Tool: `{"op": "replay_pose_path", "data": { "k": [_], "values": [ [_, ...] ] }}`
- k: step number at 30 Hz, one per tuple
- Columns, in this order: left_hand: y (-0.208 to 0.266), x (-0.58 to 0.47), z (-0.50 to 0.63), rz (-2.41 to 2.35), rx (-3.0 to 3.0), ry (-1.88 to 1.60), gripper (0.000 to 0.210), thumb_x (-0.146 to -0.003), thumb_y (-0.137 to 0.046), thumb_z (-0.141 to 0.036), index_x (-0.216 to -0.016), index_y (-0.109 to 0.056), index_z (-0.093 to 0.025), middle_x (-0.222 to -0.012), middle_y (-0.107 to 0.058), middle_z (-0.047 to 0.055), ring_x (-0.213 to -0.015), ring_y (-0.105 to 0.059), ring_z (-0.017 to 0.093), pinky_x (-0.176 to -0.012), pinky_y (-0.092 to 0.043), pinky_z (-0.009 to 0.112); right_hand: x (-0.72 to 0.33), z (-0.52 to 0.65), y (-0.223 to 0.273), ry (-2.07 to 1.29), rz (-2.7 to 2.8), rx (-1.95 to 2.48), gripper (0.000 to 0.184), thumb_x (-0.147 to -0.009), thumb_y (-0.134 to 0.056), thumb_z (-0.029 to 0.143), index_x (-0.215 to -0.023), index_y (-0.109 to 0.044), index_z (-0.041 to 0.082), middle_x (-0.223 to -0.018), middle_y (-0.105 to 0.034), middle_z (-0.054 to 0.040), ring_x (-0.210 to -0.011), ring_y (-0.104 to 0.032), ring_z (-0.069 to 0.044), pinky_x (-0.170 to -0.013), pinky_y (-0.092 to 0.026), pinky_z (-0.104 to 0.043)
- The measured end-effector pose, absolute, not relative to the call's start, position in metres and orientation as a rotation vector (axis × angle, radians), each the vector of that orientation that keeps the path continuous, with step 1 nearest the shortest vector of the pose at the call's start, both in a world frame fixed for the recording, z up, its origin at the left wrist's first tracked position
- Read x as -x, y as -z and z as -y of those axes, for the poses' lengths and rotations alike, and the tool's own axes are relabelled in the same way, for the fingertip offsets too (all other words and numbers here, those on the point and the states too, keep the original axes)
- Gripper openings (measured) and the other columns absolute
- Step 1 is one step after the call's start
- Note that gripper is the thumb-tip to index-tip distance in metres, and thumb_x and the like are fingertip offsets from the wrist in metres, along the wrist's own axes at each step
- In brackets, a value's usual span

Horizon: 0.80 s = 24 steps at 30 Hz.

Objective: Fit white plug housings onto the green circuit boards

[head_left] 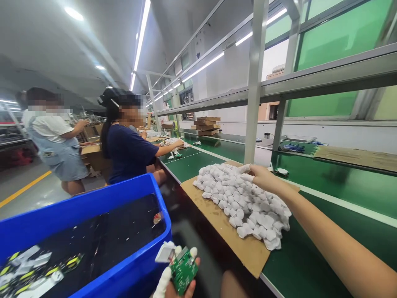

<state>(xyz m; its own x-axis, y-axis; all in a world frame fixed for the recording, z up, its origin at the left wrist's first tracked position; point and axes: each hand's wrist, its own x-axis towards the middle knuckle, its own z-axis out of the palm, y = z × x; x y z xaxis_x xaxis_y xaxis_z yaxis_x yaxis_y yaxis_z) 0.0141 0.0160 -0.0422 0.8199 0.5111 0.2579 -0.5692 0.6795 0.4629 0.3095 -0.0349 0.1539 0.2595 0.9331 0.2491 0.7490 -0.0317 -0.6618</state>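
In my left hand (pixel 176 277), low in the view, is a green circuit board (pixel 184 270) with small parts on it. A white flat piece (pixel 165 252) sticks out beside the board, close to my fingertips. White covers wrap several fingertips on both hands. My right hand (pixel 256 176) reaches over the far side of a heap of white round pads (pixel 235 198), its covered fingertips at the pads and slightly apart. Nothing shows clearly between them. The heap lies on a sheet of brown cardboard (pixel 214 221).
A blue bin (pixel 124 248) at my left contains boards with yellow parts. The cardboard rests on a green work surface (pixel 328 186), where another small board (pixel 281 171) lies. A metal post (pixel 252 103) rises behind the heap. A co-worker (pixel 130 145) sits further along; another person (pixel 56 136) stands behind.
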Motion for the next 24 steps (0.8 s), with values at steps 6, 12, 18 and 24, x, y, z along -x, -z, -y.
{"op": "replay_pose_path", "data": {
  "k": [6,12,18,24],
  "values": [
    [0.031,-0.041,0.020,0.033,-0.524,-0.905,0.027,-0.077,-0.043,-0.029,-0.101,-0.055,-0.029,-0.108,-0.056,0.006,-0.101,-0.047,0.027,-0.078,-0.044,0.037,-0.194,0.035,-0.100,-0.749,1.674,1.493,0.015,-0.073,-0.041,0.018,-0.086,-0.049,0.015,-0.064,-0.052,0.0005,-0.052,-0.049,-0.012,-0.044,-0.041,-0.019],
    [0.004,-0.043,0.035,-0.132,-0.321,-0.891,0.031,-0.082,-0.032,-0.021,-0.096,-0.059,-0.021,-0.100,-0.061,0.007,-0.094,-0.052,0.018,-0.086,-0.037,0.032,-0.165,0.049,-0.051,-0.613,1.854,1.175,0.035,-0.057,-0.045,0.000,-0.088,-0.045,0.016,-0.078,-0.044,-0.0015,-0.064,-0.044,-0.014,-0.057,-0.039,-0.023],
    [-0.005,-0.048,0.040,-0.157,-0.333,-0.917,0.026,-0.076,-0.045,-0.021,-0.099,-0.056,-0.026,-0.092,-0.062,0.002,-0.090,-0.051,0.015,-0.089,-0.032,0.029,-0.167,0.051,-0.050,-0.558,2.034,1.253,0.043,-0.062,-0.049,0.001,-0.101,-0.041,0.018,-0.084,-0.044,-0.0028,-0.073,-0.043,-0.016,-0.067,-0.038,-0.026],
    [0.003,-0.049,0.045,-0.458,-0.534,-0.985,0.042,-0.063,-0.063,-0.023,-0.103,-0.052,-0.027,-0.091,-0.061,0.003,-0.091,-0.051,0.019,-0.084,-0.036,0.032,-0.164,0.051,-0.049,-0.400,2.186,1.342,0.041,-0.061,-0.057,0.010,-0.100,-0.047,0.018,-0.088,-0.046,-0.0060,-0.080,-0.041,-0.023,-0.069,-0.036,-0.033]
  ]
}}
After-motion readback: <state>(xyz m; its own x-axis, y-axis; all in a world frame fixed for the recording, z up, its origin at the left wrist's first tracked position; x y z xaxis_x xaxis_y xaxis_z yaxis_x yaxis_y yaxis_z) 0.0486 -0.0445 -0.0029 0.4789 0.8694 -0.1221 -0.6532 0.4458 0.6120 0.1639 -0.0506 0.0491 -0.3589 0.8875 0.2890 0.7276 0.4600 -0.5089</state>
